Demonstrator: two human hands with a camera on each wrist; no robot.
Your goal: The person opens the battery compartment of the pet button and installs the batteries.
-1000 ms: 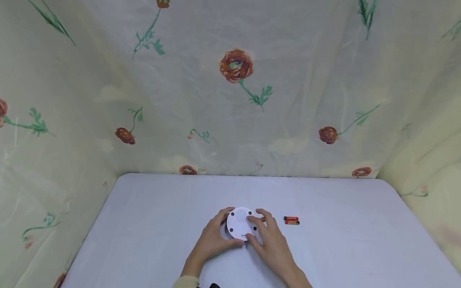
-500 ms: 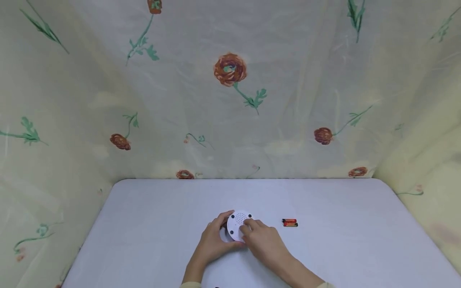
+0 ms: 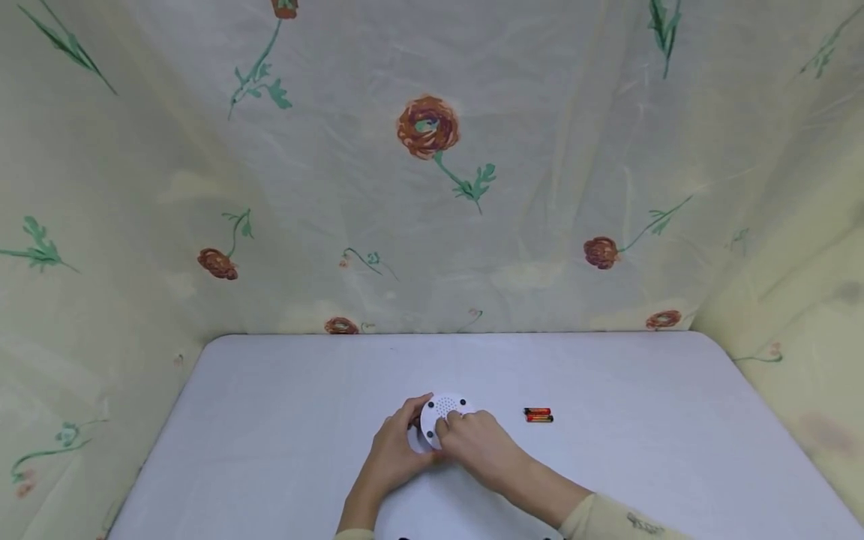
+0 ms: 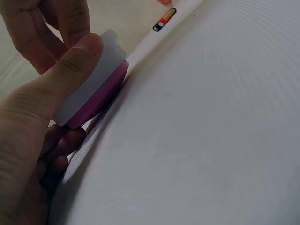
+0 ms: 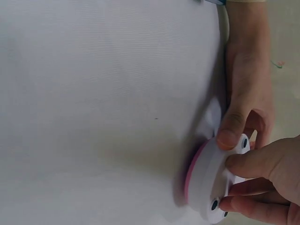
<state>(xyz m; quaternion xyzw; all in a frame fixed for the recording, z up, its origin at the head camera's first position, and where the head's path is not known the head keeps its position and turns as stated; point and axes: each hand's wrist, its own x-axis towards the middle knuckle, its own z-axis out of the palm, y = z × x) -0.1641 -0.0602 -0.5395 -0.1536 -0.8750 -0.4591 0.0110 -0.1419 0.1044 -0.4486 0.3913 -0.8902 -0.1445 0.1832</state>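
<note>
Round white device, pink edge lowermost and dotted face up, was held at the counter. Left hand gripped its rim between thumb and fingers. Right hand had thumb and bent fingers on the face; could not tell whether they pinched anything. Two red-and-black batteries lay side by side, well to its right.

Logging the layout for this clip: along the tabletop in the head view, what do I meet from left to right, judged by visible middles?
Left hand, white round device, right hand, two red-and-black batteries.
</note>
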